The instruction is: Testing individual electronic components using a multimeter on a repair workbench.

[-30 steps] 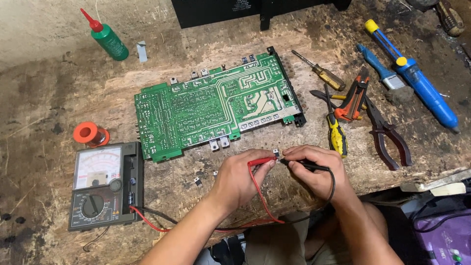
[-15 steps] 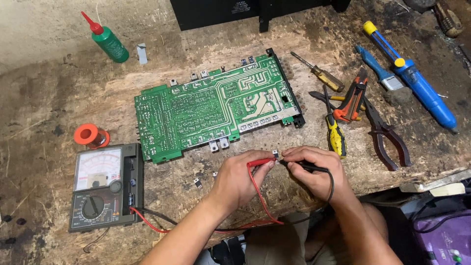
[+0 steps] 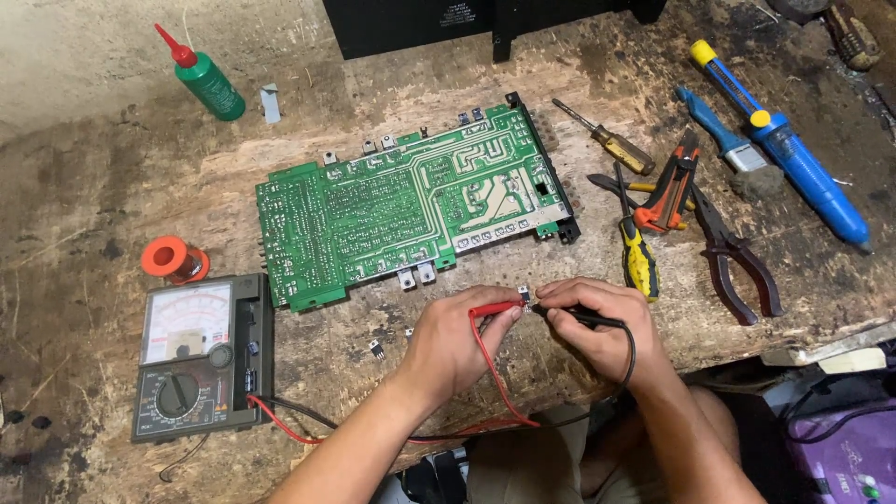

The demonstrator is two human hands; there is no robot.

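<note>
Red plastic sheathes the thin test probe (image 3: 495,309) that my left hand (image 3: 455,343) pinches between thumb and curled fingers, its tip pressed to a small dark three-legged component with a metal tab (image 3: 525,295) lying on the scarred wooden workbench (image 3: 84,215). My right hand (image 3: 597,327) is closed the same way around the slim black test probe (image 3: 574,317), whose tip meets the same little part from the other side, so the two probes point at each other just below the near edge of the large green printed circuit board (image 3: 401,205). The red lead (image 3: 490,373) loops down off the bench edge and runs back, beside a black one, to the grey analogue multimeter with a white dial face (image 3: 201,359), which sits at my far left, well apart from my hands. Another small black component (image 3: 376,350) lies loose just left of my left wrist. An orange spool (image 3: 170,258) rests just above the meter, and a green squeeze bottle with a red nozzle (image 3: 205,79) lies tilted near the far left edge. To the right of the board are a wooden-handled screwdriver (image 3: 611,142), a yellow-and-black screwdriver (image 3: 637,252), orange-handled cutters (image 3: 672,187), dark red-handled pliers (image 3: 733,257) and a long blue desoldering pump (image 3: 784,149).
</note>
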